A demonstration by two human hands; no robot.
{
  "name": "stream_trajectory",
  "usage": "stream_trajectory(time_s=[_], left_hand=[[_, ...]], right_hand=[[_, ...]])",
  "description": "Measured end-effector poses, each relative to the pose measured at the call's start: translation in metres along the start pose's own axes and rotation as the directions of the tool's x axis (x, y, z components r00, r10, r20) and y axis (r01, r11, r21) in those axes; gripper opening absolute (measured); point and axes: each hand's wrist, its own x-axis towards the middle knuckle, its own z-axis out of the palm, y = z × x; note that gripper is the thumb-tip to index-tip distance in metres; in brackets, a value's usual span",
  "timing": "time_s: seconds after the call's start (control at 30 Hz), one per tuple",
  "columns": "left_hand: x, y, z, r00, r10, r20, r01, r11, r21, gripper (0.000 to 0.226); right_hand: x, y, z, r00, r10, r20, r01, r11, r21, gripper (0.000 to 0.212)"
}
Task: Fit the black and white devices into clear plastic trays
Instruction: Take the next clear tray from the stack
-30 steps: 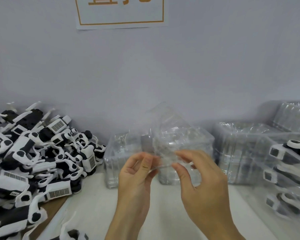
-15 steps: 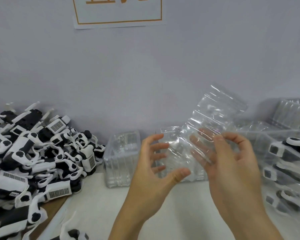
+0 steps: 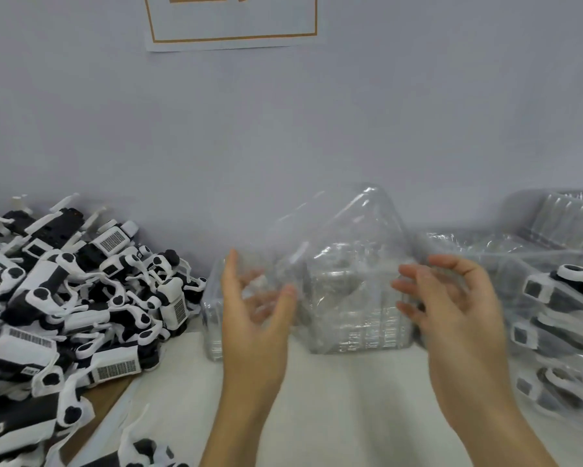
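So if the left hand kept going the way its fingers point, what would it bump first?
Probably the clear tray held up between the hands; the left hand already seems to touch its edge, though blur hides the contact.

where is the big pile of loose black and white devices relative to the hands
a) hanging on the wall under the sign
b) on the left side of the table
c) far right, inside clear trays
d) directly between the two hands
b: the loose pile of black and white devices lies heaped on the table to the left of the left hand, well apart from the right hand.
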Motion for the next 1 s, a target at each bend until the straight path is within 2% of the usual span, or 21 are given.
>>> stream_trajectory(time_s=[0.07,0.13,0.2,0.27,0.33,0.43,0.5,0.6,0.63,0.7,0.73,0.83,0.9,1.0], left_hand=[[0.006,-0.001,-0.01,0.99,-0.133,-0.054,0.126,0.986,-0.112,0.062],[0.012,-0.003,-0.018,0.963,-0.269,0.002,0.264,0.944,-0.197,0.052],[0.013,-0.006,-0.024,0.936,-0.342,0.087,0.353,0.904,-0.241,0.05],[0.013,-0.008,-0.027,0.914,-0.385,0.125,0.405,0.877,-0.26,0.056],[0.013,-0.01,-0.028,0.898,-0.41,0.16,0.438,0.87,-0.226,0.061],[0.012,-0.013,-0.028,0.888,-0.428,0.167,0.444,0.893,-0.073,0.052],[0.01,-0.017,-0.027,0.88,-0.45,0.151,0.445,0.893,0.063,0.043],[0.008,-0.018,-0.026,0.844,-0.522,0.124,0.49,0.844,0.218,0.014],[0.008,-0.018,-0.027,0.828,-0.55,0.111,0.508,0.819,0.268,0.014],[0.009,-0.018,-0.031,0.802,-0.592,0.083,0.516,0.755,0.405,0.027],[0.01,-0.016,-0.034,0.808,-0.585,0.067,0.476,0.715,0.512,0.036],[0.017,-0.005,-0.048,0.871,-0.489,0.042,0.263,0.537,0.801,0.051],[0.024,0.003,-0.06,0.876,-0.482,0.028,0.225,0.458,0.86,0.049],[0.027,0.01,-0.08,0.838,-0.545,-0.033,0.235,0.305,0.923,0.049]], right_hand=[[0.005,0.005,-0.012,0.99,-0.136,0.023,0.137,0.951,-0.276,0.02],[0.008,0.01,-0.02,0.988,-0.096,0.122,0.136,0.916,-0.377,0.02],[0.01,0.013,-0.025,0.97,0.083,0.23,0.002,0.939,-0.345,0.035],[0.011,0.014,-0.028,0.918,0.239,0.317,-0.161,0.954,-0.254,0.062],[0.013,0.017,-0.031,0.884,0.279,0.375,-0.218,0.956,-0.197,0.071],[0.013,0.023,-0.034,0.885,0.299,0.358,-0.232,0.948,-0.217,0.062],[0.013,0.03,-0.035,0.882,0.345,0.322,-0.232,0.911,-0.341,0.052],[0.012,0.044,-0.041,0.853,0.458,0.25,-0.294,0.819,-0.493,0.046],[0.012,0.048,-0.043,0.833,0.504,0.228,-0.328,0.781,-0.531,0.045],[0.012,0.056,-0.046,0.795,0.577,0.187,-0.377,0.712,-0.593,0.043],[0.011,0.06,-0.047,0.788,0.592,0.17,-0.382,0.686,-0.619,0.04],[0.008,0.072,-0.048,0.794,0.594,0.132,-0.354,0.627,-0.694,0.036],[0.005,0.078,-0.047,0.794,0.594,0.128,-0.326,0.594,-0.735,0.041],[0.003,0.082,-0.045,0.814,0.569,0.12,-0.249,0.527,-0.812,0.057]])
